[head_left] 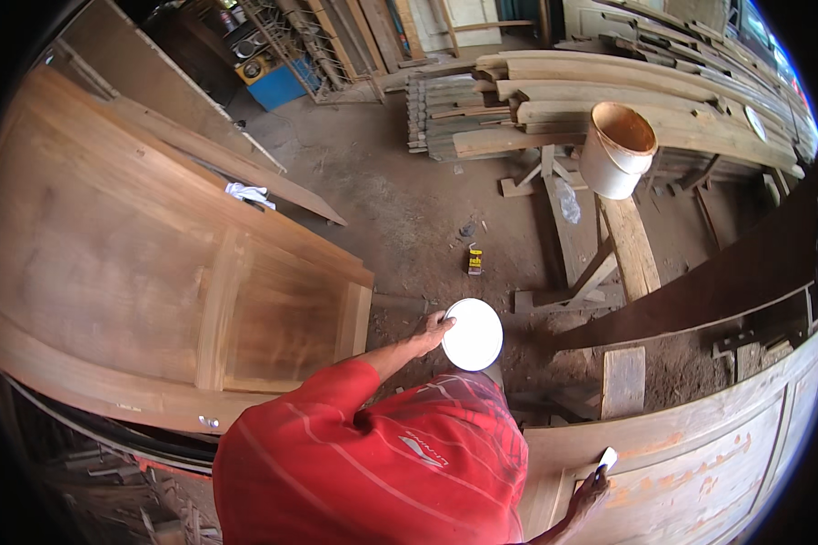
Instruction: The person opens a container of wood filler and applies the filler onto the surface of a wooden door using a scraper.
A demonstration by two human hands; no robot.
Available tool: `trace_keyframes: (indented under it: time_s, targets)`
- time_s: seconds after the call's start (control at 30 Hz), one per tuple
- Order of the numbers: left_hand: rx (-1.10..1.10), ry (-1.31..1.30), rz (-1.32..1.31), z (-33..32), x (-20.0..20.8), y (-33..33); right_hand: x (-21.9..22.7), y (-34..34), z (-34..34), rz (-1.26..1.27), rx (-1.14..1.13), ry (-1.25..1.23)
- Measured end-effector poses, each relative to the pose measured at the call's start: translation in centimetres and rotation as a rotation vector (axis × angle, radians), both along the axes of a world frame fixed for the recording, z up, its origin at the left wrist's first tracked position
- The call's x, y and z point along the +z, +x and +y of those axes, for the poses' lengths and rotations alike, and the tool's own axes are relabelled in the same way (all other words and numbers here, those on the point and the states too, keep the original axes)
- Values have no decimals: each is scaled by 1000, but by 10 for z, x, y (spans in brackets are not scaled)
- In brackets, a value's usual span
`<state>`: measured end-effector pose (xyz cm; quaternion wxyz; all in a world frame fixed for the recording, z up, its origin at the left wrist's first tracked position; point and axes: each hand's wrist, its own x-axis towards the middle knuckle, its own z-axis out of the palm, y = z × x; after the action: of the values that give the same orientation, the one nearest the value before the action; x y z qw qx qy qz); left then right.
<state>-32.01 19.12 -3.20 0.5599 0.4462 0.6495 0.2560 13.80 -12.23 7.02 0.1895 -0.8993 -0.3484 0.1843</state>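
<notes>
My left hand [432, 329] reaches forward over my red shirt, and its fingers rest on the rim of a round white lid [473, 334]. The lid seems to sit on a grey container that is mostly hidden beneath it. My right hand [589, 489] is low at the right and grips a small white flat piece [607, 458]. It presses that piece against the top rail of a pale wooden door [700, 472] marked with orange patches.
A large brown panelled door [154, 272] lies at the left. On the dirt floor is a small yellow can [474, 261]. A white bucket [616, 150] stands on planks, with stacked timber [554, 100] behind it. A dark board [718, 282] slants across the right.
</notes>
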Motion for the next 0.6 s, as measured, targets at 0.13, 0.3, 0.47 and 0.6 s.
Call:
trace_keyframes:
  time_s: [0.13,0.3,0.47,0.6]
  targets:
    - [173,10,236,-20,8,-19,7,13,3,-14,183,-121]
    - [279,-11,561,-34,-3,-54,-6,-13,25,183,-14,314]
    - [270,36,651,-47,-31,-94,14,-47,65,296,-108,340]
    - [286,-104,566,-55,-13,-116,16,-45,79,259,48,375]
